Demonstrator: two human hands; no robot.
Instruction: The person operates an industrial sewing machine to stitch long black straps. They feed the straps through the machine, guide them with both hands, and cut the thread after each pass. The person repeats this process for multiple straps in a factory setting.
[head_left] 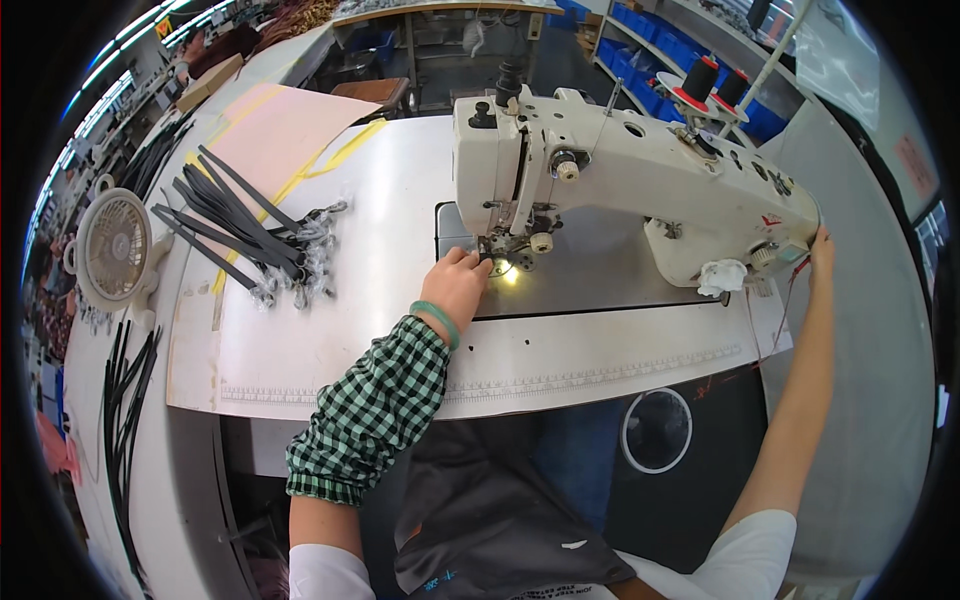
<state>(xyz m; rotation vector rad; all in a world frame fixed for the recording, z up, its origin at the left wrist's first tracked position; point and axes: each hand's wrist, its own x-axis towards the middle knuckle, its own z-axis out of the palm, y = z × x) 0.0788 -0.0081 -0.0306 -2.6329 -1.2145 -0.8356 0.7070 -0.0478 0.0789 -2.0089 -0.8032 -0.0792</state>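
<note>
Left hand [458, 284], curled at the presser foot's [505, 243] 7 o'clock; right hand [822, 252] at 3 o'clock; grasps indeterminable. Slipping inward could pinch the left.

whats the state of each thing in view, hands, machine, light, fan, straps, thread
Left hand: fingers bent, beside needle area
Right hand: at machine's right end, grip unclear
Sewing machine: upright, running or stopped unclear
Needle-area light: lit
Fan: spinning or not unclear
Black straps: loosely piled
Thread cones: upright
</note>
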